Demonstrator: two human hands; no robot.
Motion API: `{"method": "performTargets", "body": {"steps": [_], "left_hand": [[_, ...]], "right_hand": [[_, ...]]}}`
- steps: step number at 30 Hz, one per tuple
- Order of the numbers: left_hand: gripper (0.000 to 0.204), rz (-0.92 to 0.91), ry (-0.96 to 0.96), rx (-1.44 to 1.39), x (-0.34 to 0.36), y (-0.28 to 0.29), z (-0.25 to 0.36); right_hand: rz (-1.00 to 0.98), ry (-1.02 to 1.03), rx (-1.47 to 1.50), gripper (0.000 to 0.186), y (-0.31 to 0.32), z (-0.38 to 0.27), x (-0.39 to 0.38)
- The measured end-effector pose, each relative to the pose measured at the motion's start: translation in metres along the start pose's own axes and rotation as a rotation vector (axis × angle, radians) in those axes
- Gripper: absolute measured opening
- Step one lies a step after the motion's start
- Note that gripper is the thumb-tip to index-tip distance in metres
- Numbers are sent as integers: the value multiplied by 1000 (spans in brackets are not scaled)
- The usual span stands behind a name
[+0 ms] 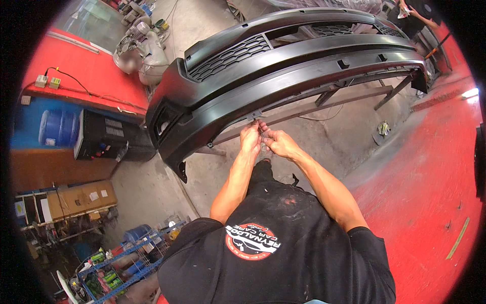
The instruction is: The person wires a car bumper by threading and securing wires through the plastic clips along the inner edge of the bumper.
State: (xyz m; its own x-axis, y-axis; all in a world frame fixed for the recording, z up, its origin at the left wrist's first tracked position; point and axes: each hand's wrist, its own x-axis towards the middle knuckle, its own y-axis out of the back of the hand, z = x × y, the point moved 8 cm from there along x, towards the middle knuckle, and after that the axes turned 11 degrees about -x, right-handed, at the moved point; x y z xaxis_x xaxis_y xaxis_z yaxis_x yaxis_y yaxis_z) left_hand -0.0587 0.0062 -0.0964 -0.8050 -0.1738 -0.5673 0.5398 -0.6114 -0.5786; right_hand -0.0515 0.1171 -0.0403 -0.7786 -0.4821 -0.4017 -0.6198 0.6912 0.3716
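Note:
A large black car bumper (228, 97) with honeycomb grille sections lies across a metal stand (349, 100) in front of me. My left hand (249, 137) is at the bumper's near lower edge, its fingers pinched together by a small tab (255, 116). Close beside it, my right hand (281, 144) has its fingers curled in, with the thumb and fingertips near the left hand's. Whatever sits between the fingers of either hand is too small or too hidden to make out.
At the left stand a blue water jug (59, 127) and a black machine (104, 136). A blue wire rack (124, 271) holds bottles at lower left. A compressor (144, 55) stands far left. Another person's hand (404, 9) shows at far right, beyond the bumper.

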Motion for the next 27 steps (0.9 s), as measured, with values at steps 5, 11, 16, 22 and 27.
{"method": "performTargets", "body": {"steps": [5, 11, 16, 22, 27], "left_hand": [[17, -16, -46, -5, 11, -1, 3], [13, -26, -28, -32, 18, -10, 7], [11, 55, -64, 0, 20, -1, 9], [14, 50, 17, 157, 13, 1, 8], [20, 73, -30, 146, 1, 7, 11]], "right_hand": [[85, 45, -54, 22, 5, -10, -5], [62, -25, 54, 23, 4, -9, -19], [128, -10, -16, 24, 6, -17, -19], [232, -44, -93, 32, 21, -10, -31], [285, -94, -68, 43, 52, 33, -64]]}}
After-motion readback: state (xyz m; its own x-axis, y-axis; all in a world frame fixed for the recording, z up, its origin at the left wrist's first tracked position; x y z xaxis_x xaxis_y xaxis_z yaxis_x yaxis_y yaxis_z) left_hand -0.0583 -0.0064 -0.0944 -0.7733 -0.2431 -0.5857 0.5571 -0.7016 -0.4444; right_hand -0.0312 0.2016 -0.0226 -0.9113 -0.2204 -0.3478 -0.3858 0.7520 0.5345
